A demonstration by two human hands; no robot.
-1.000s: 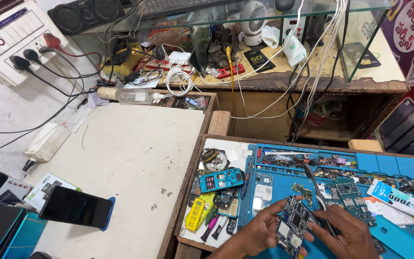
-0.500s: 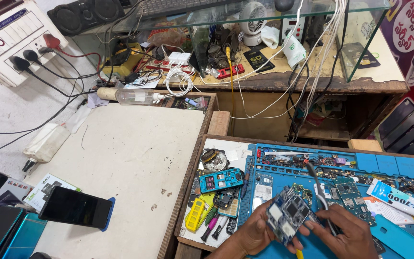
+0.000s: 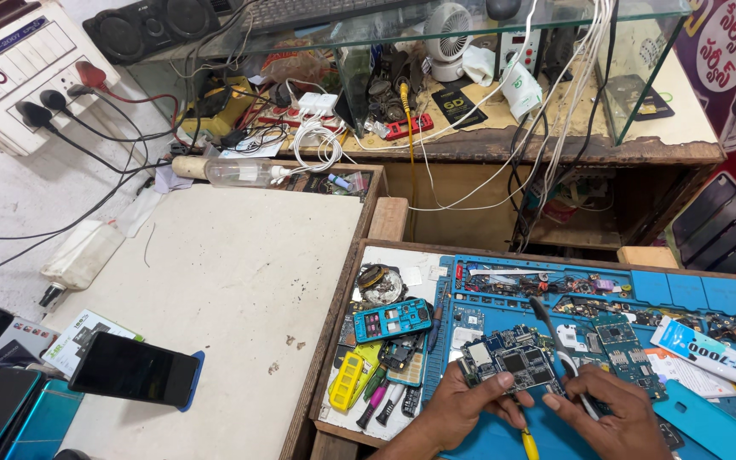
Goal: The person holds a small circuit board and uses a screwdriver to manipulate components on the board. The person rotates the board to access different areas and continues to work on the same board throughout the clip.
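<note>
My left hand (image 3: 462, 405) pinches the near left edge of a small phone circuit board (image 3: 511, 358) held just above the blue work mat (image 3: 692, 290). My right hand (image 3: 611, 409) touches the board's near right edge and holds a thin black-tipped tool (image 3: 551, 328) that slants up over the board. A yellow-handled tool (image 3: 528, 443) lies on the mat between my wrists.
A second circuit board (image 3: 623, 341), a white glue tube (image 3: 709, 356), a blue phone frame (image 3: 392, 320) and small coloured tools (image 3: 359, 383) lie around. A black phone (image 3: 134, 368) rests on the white tabletop (image 3: 223, 281). Cables hang from the glass shelf (image 3: 470, 25).
I have turned the circuit board from tilted on edge to lying flatter, and lifted it slightly toward the far side. Both hands stayed on it.
</note>
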